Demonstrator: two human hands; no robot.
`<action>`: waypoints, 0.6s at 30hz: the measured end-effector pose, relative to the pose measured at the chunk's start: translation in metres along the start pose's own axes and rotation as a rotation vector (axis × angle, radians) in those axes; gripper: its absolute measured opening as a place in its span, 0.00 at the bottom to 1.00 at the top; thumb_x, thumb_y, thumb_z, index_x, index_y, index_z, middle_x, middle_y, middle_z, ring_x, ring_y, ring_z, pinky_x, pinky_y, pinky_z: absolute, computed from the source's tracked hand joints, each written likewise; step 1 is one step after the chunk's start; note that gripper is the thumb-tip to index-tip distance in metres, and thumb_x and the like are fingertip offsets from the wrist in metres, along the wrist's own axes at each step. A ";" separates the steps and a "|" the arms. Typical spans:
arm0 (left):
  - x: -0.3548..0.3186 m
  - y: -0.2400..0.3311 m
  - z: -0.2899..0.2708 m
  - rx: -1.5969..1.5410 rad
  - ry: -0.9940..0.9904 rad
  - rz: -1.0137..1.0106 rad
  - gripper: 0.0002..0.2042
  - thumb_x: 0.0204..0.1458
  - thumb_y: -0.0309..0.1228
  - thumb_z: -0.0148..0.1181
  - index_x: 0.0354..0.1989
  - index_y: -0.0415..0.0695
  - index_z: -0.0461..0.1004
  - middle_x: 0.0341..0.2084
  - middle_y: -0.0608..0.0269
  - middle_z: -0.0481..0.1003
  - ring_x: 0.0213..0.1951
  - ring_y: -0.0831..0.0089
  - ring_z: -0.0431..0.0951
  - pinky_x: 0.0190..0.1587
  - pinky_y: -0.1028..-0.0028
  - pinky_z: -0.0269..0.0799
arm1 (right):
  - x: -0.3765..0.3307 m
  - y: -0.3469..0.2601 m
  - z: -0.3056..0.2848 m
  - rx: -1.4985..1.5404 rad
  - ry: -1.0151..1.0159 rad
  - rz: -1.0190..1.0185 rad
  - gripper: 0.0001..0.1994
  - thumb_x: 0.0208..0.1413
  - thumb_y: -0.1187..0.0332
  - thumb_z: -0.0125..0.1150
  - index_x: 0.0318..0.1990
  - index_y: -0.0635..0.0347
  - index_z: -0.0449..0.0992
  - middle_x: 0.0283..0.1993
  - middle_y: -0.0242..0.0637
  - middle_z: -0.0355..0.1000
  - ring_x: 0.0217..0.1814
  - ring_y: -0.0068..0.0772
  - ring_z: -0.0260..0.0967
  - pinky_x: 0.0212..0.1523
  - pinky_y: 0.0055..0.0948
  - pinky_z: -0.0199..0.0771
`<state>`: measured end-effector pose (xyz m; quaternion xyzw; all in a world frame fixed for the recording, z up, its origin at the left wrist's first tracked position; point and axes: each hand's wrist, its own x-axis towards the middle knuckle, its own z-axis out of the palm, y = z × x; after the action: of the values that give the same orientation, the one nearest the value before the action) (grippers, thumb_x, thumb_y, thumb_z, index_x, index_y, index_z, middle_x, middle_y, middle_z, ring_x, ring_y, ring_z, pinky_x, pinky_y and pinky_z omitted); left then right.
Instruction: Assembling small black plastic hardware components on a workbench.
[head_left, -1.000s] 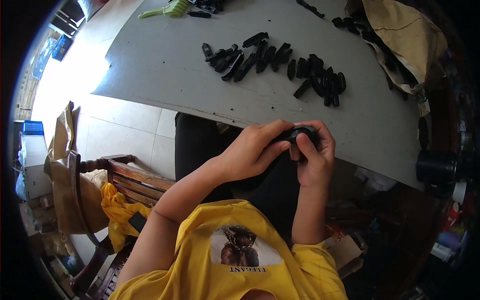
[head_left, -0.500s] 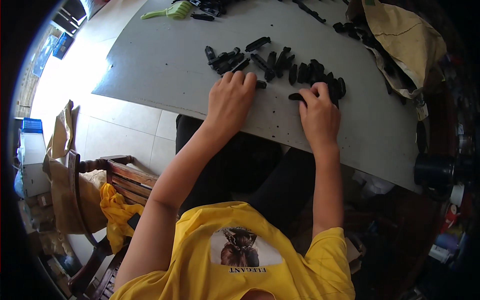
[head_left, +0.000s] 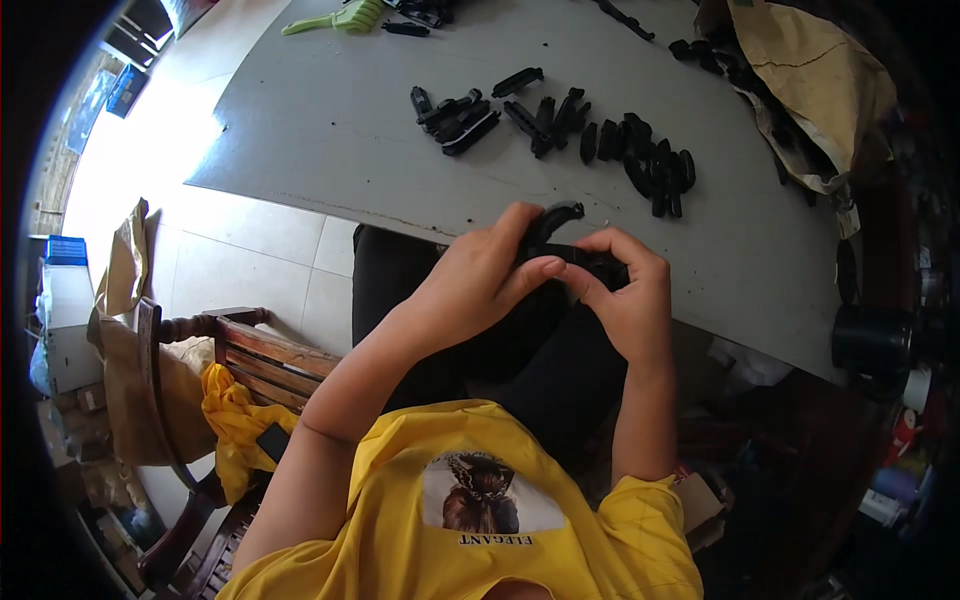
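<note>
My left hand (head_left: 485,275) and my right hand (head_left: 625,290) meet over the near edge of the grey table (head_left: 330,130). Between them they grip a black plastic part (head_left: 565,245), a curved piece with a flat body. Fingers of both hands close around it, so much of it is hidden. Farther out on the table lie two loose heaps of similar black plastic parts, one on the left (head_left: 460,110) and one on the right (head_left: 645,160).
A green brush (head_left: 335,18) lies at the table's far left. Brown paper bags (head_left: 810,80) sit at the far right. A wooden chair (head_left: 215,345) with a yellow cloth (head_left: 235,425) stands on the tiled floor to my left. A black cylinder (head_left: 870,340) is at the right.
Both hands drew back from the heaps on the table to the near edge and came together, now holding a black part between them.
</note>
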<state>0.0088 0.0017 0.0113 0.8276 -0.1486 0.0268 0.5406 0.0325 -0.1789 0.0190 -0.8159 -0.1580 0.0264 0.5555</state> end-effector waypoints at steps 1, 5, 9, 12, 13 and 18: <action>0.000 0.002 0.000 0.056 -0.033 -0.021 0.17 0.57 0.36 0.51 0.46 0.35 0.59 0.27 0.41 0.72 0.33 0.44 0.72 0.33 0.59 0.67 | -0.001 0.002 0.001 0.054 -0.001 0.000 0.10 0.43 0.72 0.68 0.31 0.65 0.73 0.25 0.35 0.71 0.27 0.24 0.68 0.30 0.22 0.67; -0.004 0.005 0.002 0.086 -0.115 -0.020 0.18 0.56 0.34 0.52 0.48 0.35 0.59 0.29 0.40 0.71 0.35 0.44 0.72 0.35 0.60 0.67 | -0.007 0.003 0.001 0.290 0.054 0.075 0.08 0.48 0.73 0.66 0.31 0.66 0.73 0.26 0.30 0.69 0.23 0.16 0.64 0.25 0.16 0.64; -0.008 0.009 0.006 0.142 -0.110 0.039 0.17 0.56 0.32 0.51 0.48 0.34 0.58 0.35 0.39 0.70 0.36 0.44 0.72 0.35 0.60 0.67 | -0.015 0.004 0.011 0.364 0.119 0.036 0.07 0.49 0.72 0.65 0.31 0.66 0.73 0.26 0.30 0.69 0.23 0.17 0.64 0.25 0.17 0.65; -0.009 0.006 0.004 0.044 -0.118 0.036 0.16 0.55 0.30 0.51 0.48 0.35 0.59 0.34 0.41 0.70 0.36 0.44 0.71 0.35 0.61 0.67 | -0.017 0.001 0.018 0.389 0.174 0.031 0.09 0.49 0.70 0.66 0.31 0.66 0.72 0.26 0.31 0.69 0.23 0.18 0.64 0.24 0.16 0.65; -0.009 0.007 0.002 0.043 -0.120 0.036 0.16 0.55 0.30 0.51 0.48 0.35 0.59 0.34 0.41 0.70 0.36 0.44 0.71 0.35 0.61 0.67 | -0.015 -0.005 0.017 0.459 0.176 0.105 0.10 0.49 0.69 0.66 0.31 0.66 0.72 0.25 0.31 0.69 0.22 0.18 0.64 0.23 0.17 0.64; -0.020 0.002 0.004 -0.050 -0.168 0.046 0.14 0.53 0.31 0.54 0.45 0.38 0.63 0.28 0.46 0.72 0.32 0.46 0.72 0.33 0.62 0.68 | -0.025 0.012 0.017 0.639 0.007 0.188 0.13 0.49 0.64 0.67 0.32 0.64 0.71 0.25 0.30 0.68 0.20 0.19 0.64 0.20 0.17 0.64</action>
<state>-0.0116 0.0017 0.0069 0.8096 -0.2132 -0.0342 0.5458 0.0080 -0.1745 -0.0015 -0.6116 -0.0638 0.1228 0.7790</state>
